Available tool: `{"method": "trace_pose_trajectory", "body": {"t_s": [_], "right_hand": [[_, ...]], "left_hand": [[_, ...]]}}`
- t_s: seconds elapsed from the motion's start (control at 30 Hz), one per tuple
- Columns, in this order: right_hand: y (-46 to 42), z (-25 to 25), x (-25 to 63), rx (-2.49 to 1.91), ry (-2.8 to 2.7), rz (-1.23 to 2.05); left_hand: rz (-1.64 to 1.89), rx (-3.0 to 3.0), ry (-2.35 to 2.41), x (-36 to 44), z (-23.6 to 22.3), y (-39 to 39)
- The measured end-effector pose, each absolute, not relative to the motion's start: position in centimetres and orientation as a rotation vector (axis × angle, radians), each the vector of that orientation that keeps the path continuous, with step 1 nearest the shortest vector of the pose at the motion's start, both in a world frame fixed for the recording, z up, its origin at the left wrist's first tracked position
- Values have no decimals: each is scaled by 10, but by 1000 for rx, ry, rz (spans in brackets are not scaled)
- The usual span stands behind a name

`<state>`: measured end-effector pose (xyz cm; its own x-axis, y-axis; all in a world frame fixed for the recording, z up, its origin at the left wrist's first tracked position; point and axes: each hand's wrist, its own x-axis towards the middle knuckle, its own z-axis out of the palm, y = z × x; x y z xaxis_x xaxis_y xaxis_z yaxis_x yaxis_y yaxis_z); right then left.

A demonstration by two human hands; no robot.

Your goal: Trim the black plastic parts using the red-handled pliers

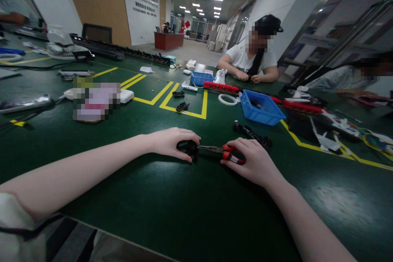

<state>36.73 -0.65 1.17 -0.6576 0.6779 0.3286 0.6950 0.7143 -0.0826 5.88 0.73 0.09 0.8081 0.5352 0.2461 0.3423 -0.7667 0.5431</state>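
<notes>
My left hand (pixel 172 142) rests on the green table (pixel 190 204) with its fingers curled round a small black part (pixel 188 148). My right hand (pixel 254 161) grips the red-and-black handles of a pair of pliers (pixel 221 152). The pliers' jaws point left and meet the black part under my left fingers. A long black part (pixel 250 133) lies just beyond my right hand.
A blue bin (pixel 259 108) stands behind the pliers, a white tape ring (pixel 227 99) and red strip (pixel 221 86) beyond it. Two black pieces (pixel 181 101) lie inside yellow floor-tape lines (pixel 184 111). A person (pixel 250 63) sits opposite; another at the right edge (pixel 353 75).
</notes>
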Motion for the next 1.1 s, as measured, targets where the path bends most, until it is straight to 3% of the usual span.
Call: {"method": "trace_pose_trajectory", "body": {"t_s": [0.67, 1.1], "right_hand": [[-9, 9, 362, -949, -2511, -327], [-10, 11, 362, -977, -2496, -311]], "left_hand": [[603, 2395, 673, 60, 2, 6], [653, 2372, 663, 62, 2, 4]]}}
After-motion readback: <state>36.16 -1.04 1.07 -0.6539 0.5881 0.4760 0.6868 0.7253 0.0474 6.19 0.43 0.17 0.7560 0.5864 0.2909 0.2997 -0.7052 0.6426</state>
